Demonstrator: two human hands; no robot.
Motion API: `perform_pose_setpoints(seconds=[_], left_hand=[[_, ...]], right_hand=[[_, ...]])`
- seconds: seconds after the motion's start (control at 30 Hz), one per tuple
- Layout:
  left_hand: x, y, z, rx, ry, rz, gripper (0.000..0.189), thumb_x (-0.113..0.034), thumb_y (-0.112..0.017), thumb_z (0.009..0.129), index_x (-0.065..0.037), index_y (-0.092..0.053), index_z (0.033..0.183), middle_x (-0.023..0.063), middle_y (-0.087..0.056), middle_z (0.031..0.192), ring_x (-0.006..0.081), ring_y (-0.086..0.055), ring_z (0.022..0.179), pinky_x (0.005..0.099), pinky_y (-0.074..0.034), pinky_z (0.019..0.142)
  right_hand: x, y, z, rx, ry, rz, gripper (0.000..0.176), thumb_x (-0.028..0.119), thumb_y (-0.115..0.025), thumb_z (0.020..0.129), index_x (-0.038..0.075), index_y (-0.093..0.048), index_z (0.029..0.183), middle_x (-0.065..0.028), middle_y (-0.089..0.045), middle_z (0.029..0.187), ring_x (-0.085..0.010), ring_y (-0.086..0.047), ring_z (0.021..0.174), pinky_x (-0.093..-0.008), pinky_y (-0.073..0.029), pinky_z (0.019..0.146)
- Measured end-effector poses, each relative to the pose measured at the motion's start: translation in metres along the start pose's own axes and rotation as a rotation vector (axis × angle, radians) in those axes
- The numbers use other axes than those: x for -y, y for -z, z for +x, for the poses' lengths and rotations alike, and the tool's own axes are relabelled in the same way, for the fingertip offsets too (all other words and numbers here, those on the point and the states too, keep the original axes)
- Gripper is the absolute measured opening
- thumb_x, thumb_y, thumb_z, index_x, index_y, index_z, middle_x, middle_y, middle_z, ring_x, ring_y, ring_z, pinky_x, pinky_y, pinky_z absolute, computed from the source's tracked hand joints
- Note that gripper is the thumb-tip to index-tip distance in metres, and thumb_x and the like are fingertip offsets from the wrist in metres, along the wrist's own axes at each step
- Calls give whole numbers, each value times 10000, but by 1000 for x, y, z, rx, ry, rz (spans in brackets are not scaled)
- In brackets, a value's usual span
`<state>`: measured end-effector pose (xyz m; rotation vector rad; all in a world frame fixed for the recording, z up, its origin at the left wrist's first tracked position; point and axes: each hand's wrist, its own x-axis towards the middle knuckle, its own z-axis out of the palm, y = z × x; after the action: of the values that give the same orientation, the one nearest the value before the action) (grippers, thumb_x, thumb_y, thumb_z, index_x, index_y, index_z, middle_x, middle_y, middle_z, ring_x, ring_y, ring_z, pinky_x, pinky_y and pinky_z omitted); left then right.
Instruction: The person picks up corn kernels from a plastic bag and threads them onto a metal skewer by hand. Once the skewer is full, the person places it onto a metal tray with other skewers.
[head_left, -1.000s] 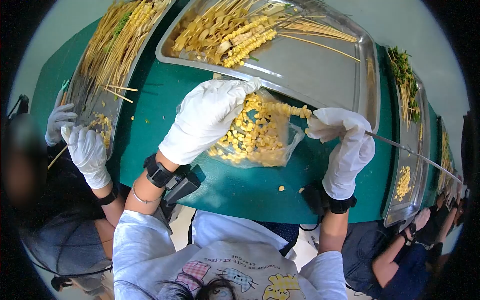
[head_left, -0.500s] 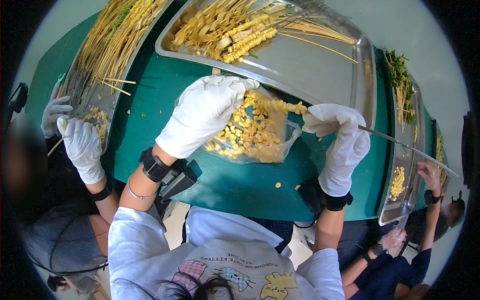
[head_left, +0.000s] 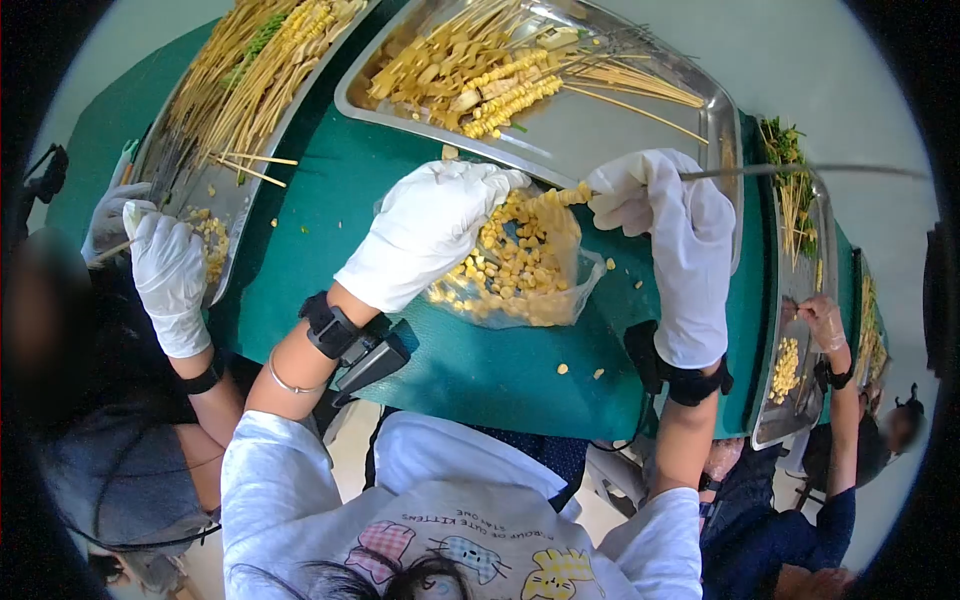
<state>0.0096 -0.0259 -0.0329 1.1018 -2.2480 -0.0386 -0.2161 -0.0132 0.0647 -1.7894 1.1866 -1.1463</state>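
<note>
A clear plastic bag (head_left: 560, 300) of loose yellow kernels (head_left: 500, 265) lies open on the green table. My left hand (head_left: 445, 220), in a white glove, is closed at the bag's upper left edge, its fingertips beside the near end of a kernel-covered skewer. My right hand (head_left: 660, 205), also gloved, pinches a thin skewer (head_left: 800, 172) to the right of the bag. Yellow kernels (head_left: 565, 197) are threaded on the skewer between the two hands, and its bare end sticks out far to the right.
Beyond the bag stands a metal tray (head_left: 640, 135) of filled skewers. More trays stand at left (head_left: 235, 200) and right (head_left: 765, 425). A co-worker's gloved hands (head_left: 168, 280) are at the left, another person's hand (head_left: 823, 322) at the right. Loose kernels dot the green table (head_left: 480, 385).
My right hand has moved up and slightly left, closer to my left hand. The threaded stretch showing between them is shorter, and the skewer's bare end has swung up.
</note>
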Motion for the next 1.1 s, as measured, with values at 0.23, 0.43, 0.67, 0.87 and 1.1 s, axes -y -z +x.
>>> perform_pose_setpoints(seconds=[0.23,0.43,0.67,0.87,1.1], left_hand=[[-3,2,-4,-32,-10,-44,275,-46,-501,926,-84,-660,1148,130,-678,959,320,-632,876,402,-497,822],[-4,5,0,18,18,-26,223,-36,-534,929,-70,-664,1107,114,-697,1005,306,-652,922,385,-509,836],[-2,-1,1,-81,-28,-47,227,-47,-522,922,-59,-682,1082,120,-686,897,319,-651,836,390,-519,801],[-3,4,3,10,8,-69,264,-15,-551,887,-91,-670,1111,127,-681,1013,325,-634,920,396,-489,803],[-7,6,3,51,35,-23,251,-28,-562,894,-85,-662,1116,121,-680,1002,317,-635,911,392,-492,814]], right_hand=[[-16,0,4,-128,-60,81,322,231,-503,1031,-18,-690,947,-75,-712,761,-107,-647,612,-219,-492,568],[-41,20,9,-205,-60,184,393,317,-475,1046,-4,-683,958,-109,-719,785,-122,-648,584,-217,-475,510],[-64,23,6,-262,-25,224,366,320,-466,1051,4,-645,1013,-129,-720,819,-133,-649,572,-220,-463,484],[-62,16,6,-246,-34,220,357,317,-480,1048,1,-641,1004,-125,-717,804,-142,-653,566,-227,-469,480],[-61,14,4,-259,-15,218,363,320,-484,1046,-1,-642,988,-116,-705,772,-147,-657,576,-223,-469,485]])
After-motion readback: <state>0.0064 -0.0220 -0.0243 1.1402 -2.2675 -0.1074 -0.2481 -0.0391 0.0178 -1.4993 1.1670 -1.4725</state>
